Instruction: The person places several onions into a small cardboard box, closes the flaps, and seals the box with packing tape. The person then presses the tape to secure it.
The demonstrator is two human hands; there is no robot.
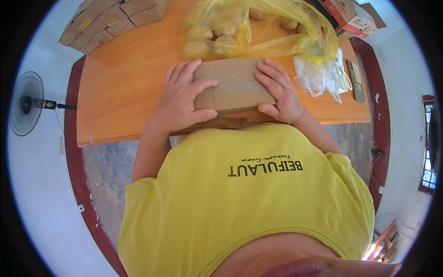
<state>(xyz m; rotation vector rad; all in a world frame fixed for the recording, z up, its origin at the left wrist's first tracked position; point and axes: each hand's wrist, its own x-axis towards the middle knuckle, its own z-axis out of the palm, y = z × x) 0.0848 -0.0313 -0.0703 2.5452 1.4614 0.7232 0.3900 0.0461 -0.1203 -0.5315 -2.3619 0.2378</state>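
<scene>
A brown cardboard box (233,86) rests near the front edge of the orange wooden table (135,72), its top flaps meeting in a seam across the middle. My left hand (187,95) grips its left end, fingers over the flaps and thumb at the near edge. On the right end lies my right hand (282,91), holding that side with its thumb low by the near corner. Just beyond the box, a yellow plastic bag (266,46) lies spread open with several potatoes (225,33) in and under its film. What the box contains is hidden.
Small cardboard boxes (110,19) are stacked at the back left. Clear plastic bags (320,76) and a mobile phone (355,81) lie on the right. A printed carton (353,17) stands open at the back right. A fan (27,103) is beyond the table's left edge.
</scene>
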